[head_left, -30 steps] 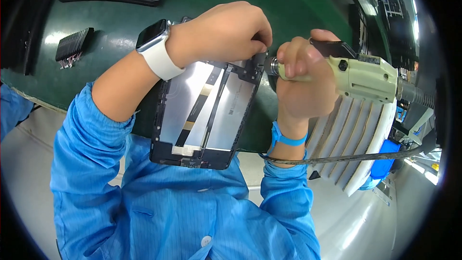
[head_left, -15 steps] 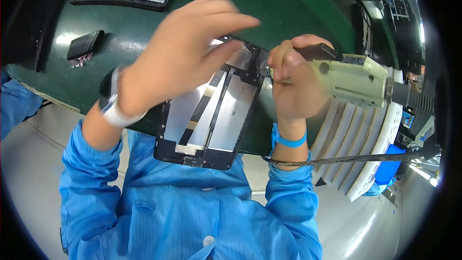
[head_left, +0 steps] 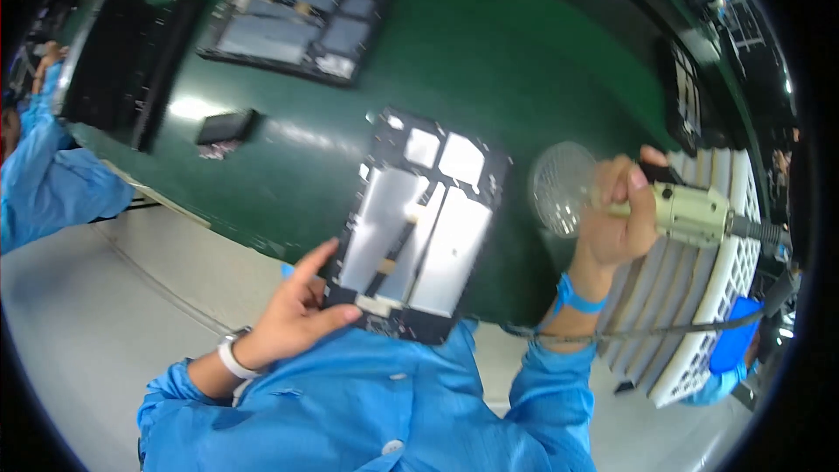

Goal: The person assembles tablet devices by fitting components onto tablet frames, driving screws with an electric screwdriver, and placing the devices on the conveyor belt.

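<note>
A tablet with its back off (head_left: 419,262), black frame and silvery panels inside, lies slanted on the green bench before me. At its near left corner is my left hand (head_left: 297,315), thumb over the edge and forefinger along the side, gripping it. My right hand (head_left: 619,210) is wrapped round a pale green electric screwdriver (head_left: 692,215), held to the right of the tablet and apart from it. The screwdriver's tip is lost in blur beside a round clear dish (head_left: 559,188).
Another opened tablet (head_left: 293,26) lies at the far left, near a small black block (head_left: 225,128). A black rack (head_left: 118,61) stands at the left edge. Stacked white trays (head_left: 690,297) and a dark cable (head_left: 664,332) are on the right. Another person's blue sleeve (head_left: 65,183) shows at left.
My left hand has dropped from above the tablet to its near left corner. My right hand has carried the screwdriver rightward off the tablet, uncovering the clear dish. The whole view has shifted.
</note>
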`<state>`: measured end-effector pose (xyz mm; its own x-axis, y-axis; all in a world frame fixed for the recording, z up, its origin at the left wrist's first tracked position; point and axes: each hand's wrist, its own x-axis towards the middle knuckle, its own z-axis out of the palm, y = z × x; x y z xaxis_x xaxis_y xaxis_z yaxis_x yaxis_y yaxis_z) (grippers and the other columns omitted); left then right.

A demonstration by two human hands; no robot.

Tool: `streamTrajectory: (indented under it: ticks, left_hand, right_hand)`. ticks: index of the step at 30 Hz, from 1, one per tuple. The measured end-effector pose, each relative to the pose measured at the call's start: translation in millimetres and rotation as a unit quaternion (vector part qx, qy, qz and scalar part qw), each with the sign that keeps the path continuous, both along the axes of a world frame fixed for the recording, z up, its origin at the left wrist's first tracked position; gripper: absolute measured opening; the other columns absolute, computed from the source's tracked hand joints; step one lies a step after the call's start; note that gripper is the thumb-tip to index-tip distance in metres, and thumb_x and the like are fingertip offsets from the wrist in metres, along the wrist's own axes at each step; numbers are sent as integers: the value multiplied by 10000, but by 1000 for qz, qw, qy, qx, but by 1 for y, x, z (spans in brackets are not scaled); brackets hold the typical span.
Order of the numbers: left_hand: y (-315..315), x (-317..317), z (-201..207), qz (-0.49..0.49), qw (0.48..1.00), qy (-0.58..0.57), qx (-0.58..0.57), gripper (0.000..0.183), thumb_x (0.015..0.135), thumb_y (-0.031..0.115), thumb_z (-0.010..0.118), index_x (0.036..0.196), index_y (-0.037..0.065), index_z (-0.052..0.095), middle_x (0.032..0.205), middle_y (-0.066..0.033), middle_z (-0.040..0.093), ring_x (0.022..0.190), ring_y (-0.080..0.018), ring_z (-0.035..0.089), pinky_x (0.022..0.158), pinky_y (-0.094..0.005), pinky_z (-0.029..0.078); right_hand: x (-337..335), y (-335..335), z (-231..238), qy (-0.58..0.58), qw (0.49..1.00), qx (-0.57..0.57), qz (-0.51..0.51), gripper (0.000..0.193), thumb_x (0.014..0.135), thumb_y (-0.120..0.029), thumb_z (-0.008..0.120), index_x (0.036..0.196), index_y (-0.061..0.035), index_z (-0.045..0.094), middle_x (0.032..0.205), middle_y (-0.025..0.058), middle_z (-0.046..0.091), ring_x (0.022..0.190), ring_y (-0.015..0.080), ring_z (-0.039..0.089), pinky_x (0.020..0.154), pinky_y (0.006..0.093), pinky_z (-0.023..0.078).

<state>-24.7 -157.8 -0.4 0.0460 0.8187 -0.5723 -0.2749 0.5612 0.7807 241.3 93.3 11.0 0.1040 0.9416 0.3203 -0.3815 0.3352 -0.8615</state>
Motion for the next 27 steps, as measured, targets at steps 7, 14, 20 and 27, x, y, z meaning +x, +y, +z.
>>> streamTrajectory:
  ticks: [7,14,20,27]
  left_hand:
    - [32,-24,24,23,995,-53,80,796,933,82,664,1554,13,172,1384,-129,526,1131,-145,590,892,-287,520]
    - [183,-106,59,140,951,-67,269,567,990,220,593,1482,69,353,1243,-84,580,975,-139,594,752,-315,501]
    - [338,-216,43,202,966,28,159,420,1021,180,524,1422,115,421,1052,-68,592,850,-212,564,750,-335,495]
    - [382,-241,-5,270,582,749,167,410,888,252,662,1236,39,627,1152,-198,652,948,-367,651,827,-429,539]
  right_hand:
    - [-1,-4,-15,-69,997,43,-14,302,843,-43,588,1129,42,543,665,74,527,565,118,456,577,272,432]
    - [4,-3,-14,-83,995,41,-20,280,844,17,536,1123,44,547,660,63,493,545,110,432,547,240,389]
    - [-1,-4,-13,-85,996,23,-14,272,824,79,532,1094,48,552,665,73,499,545,110,439,505,223,354]
    - [-1,-12,-10,-121,992,-14,-25,258,834,11,556,1090,41,550,721,79,527,565,109,430,513,223,351]
